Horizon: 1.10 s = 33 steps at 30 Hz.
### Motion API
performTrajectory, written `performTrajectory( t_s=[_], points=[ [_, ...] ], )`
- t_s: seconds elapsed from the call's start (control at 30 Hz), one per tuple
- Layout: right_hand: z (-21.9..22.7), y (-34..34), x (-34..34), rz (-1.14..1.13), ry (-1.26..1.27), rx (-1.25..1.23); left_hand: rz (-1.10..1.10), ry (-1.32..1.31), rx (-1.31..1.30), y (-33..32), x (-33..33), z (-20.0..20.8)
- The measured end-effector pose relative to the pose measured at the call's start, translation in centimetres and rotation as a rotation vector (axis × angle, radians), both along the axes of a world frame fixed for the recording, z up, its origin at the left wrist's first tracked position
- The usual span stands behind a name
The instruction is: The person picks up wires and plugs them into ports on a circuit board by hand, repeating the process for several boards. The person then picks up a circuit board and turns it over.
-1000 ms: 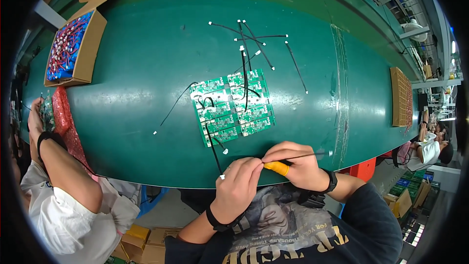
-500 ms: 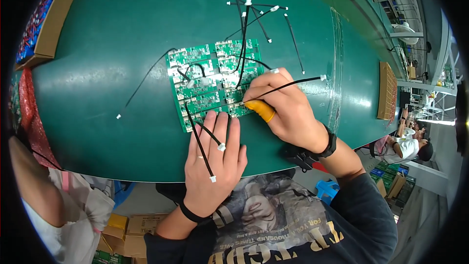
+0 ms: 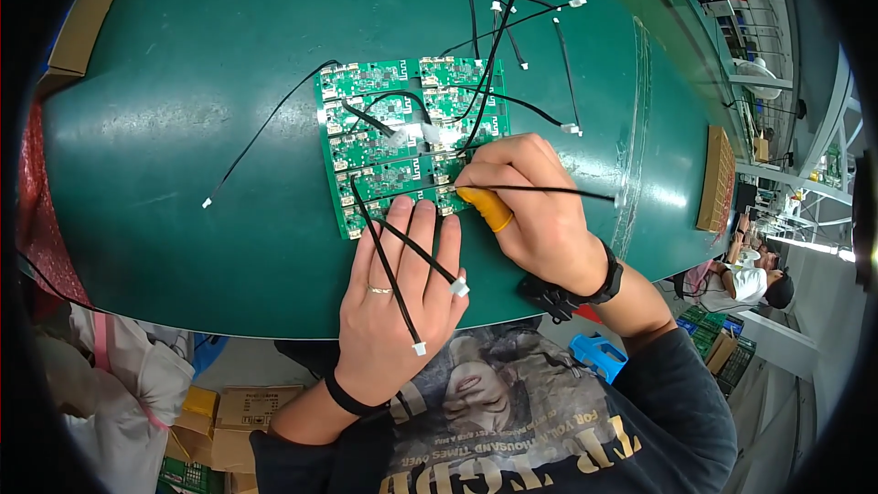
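A green panel of small circuit boards [image 3: 370, 80] lies on the bench, set out in two columns with white sockets. My left hand [image 3: 398, 311] rests flat, fingers stretched, over the panel's near edge. Two black cables [image 3: 389, 270] run from the panel across the back of that hand, their white plugs free. With a yellow finger cot on the thumb, my right hand [image 3: 540, 220] pinches a black cable [image 3: 558, 189] at the right column. Its far end points right; the pinched end is hidden by the fingers. Other black cables [image 3: 274, 123] run off the panel's left, middle and right.
Loose black cables [image 3: 471, 0] with white plugs lie on the green bench [image 3: 183, 247] beyond the panel. A cardboard box [image 3: 96, 14] stands far left, another brown box [image 3: 716, 178] at the right edge. Red bubble wrap [image 3: 55, 238] hangs at the left; a person [image 3: 754, 284] sits far right.
The view has shifted a little, so the loose cables appear farther up and right. The cable in my right hand has swung from slanting upward to nearly level. Both hands stay at the panel.
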State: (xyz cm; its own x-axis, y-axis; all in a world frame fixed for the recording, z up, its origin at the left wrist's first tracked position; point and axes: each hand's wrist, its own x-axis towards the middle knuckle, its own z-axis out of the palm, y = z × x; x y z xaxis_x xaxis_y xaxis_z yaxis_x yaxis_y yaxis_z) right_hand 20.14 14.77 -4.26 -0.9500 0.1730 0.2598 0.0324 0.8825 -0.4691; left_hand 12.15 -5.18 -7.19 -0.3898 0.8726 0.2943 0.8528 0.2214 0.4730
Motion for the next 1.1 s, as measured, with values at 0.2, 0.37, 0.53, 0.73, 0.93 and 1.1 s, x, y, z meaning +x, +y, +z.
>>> performTrajectory(
  t_s=[0.2,0.37,0.53,0.73,0.93,1.1],
  points=[
    [0.3,-0.2,0.1,0.037,0.035,0.116,0.001,0.022,-0.013,0.0,0.0,0.1],
    [0.4,-0.3,0.0,0.056,0.026,0.094,0.007,0.024,-0.033,-0.1,0.1,0.2],
    [0.6,-0.7,-0.1,0.016,-0.001,0.086,0.017,0.018,-0.024,0.1,0.1,0.2],
    [0.7,-0.7,0.1,0.027,-0.016,0.043,0.01,0.019,-0.039,0.0,0.2,0.1],
    [1.2,-0.9,-0.3,-0.013,-0.059,0.063,-0.005,0.036,-0.049,0.1,0.2,0.3],
    [1.7,-0.6,-0.2,0.003,-0.076,0.072,-0.008,0.043,-0.033,0.0,0.1,0.1]
  ],
)
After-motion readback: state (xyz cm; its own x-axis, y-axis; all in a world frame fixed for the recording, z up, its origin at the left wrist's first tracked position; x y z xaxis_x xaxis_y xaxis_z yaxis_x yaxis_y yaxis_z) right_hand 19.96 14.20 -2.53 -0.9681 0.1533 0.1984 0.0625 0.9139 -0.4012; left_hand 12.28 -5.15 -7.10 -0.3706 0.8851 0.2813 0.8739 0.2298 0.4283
